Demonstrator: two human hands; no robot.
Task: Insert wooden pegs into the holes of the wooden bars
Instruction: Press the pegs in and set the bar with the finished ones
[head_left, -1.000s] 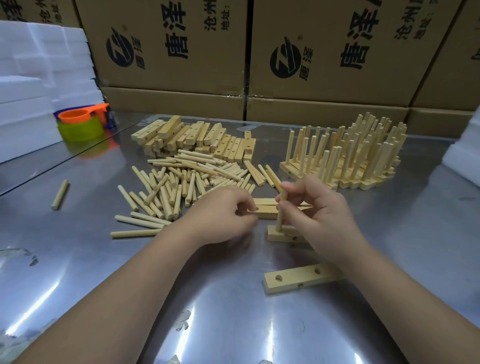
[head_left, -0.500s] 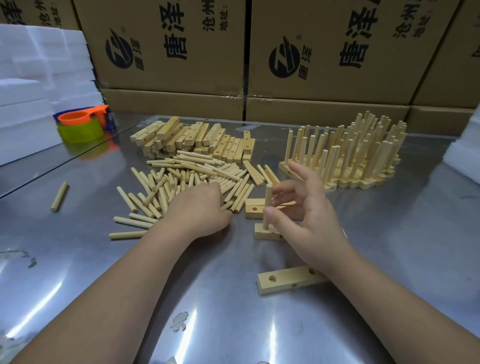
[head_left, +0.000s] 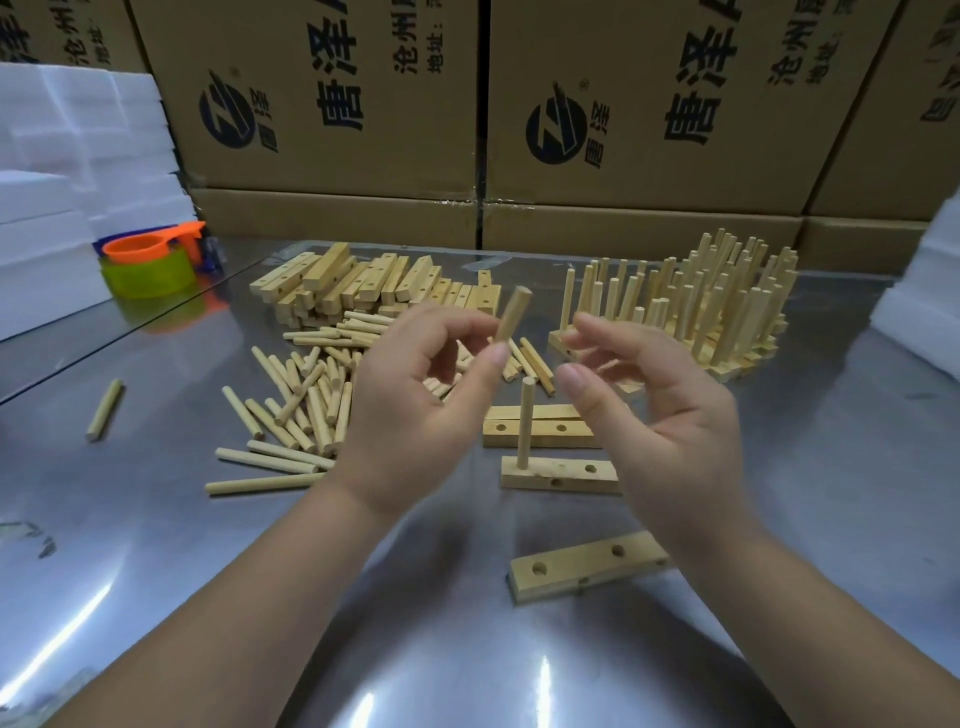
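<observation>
Peg (head_left: 513, 313) (tilted) pinched in left grip (head_left: 415, 400), right grip (head_left: 670, 415) relaxed

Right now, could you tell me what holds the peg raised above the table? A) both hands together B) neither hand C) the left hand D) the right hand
C: the left hand pinches the raised peg between thumb and fingers; the right hand is open and apart from it.
</observation>
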